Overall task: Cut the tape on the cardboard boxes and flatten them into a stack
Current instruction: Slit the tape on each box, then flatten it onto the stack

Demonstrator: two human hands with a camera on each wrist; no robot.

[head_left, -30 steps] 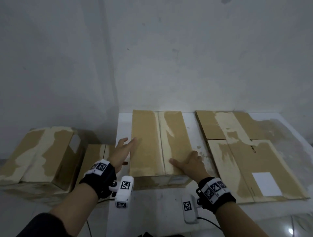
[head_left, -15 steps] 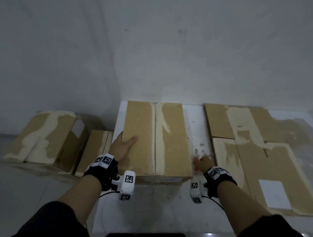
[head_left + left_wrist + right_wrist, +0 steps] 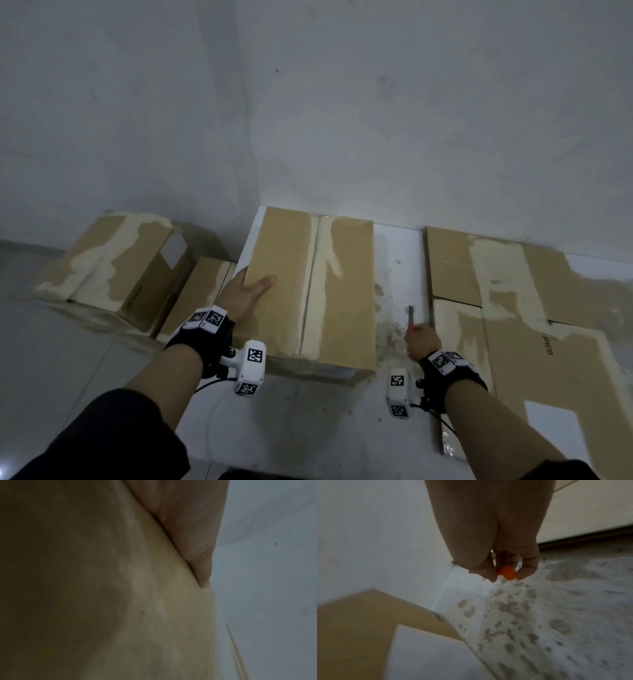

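Observation:
A closed cardboard box [image 3: 311,287] with a taped centre seam stands on the white table [image 3: 308,421]. My left hand [image 3: 245,291] holds its left edge, thumb lying on the top face [image 3: 120,588] and fingers down the side. My right hand [image 3: 422,339] is to the right of the box, low over the table, gripping an orange-handled cutter [image 3: 506,573]; its thin blade [image 3: 410,313] points away from me. A flattened box [image 3: 520,329] lies on the table further right.
On the floor to the left sit a large closed box [image 3: 113,263] and a smaller one [image 3: 202,291] against the table side. The grey wall is close behind. Torn paper residue [image 3: 390,329] marks the table between the boxes.
My right hand left the box top, went to the table on the right and took hold of the cutter. My left hand shifted from beside the box to gripping its left edge.

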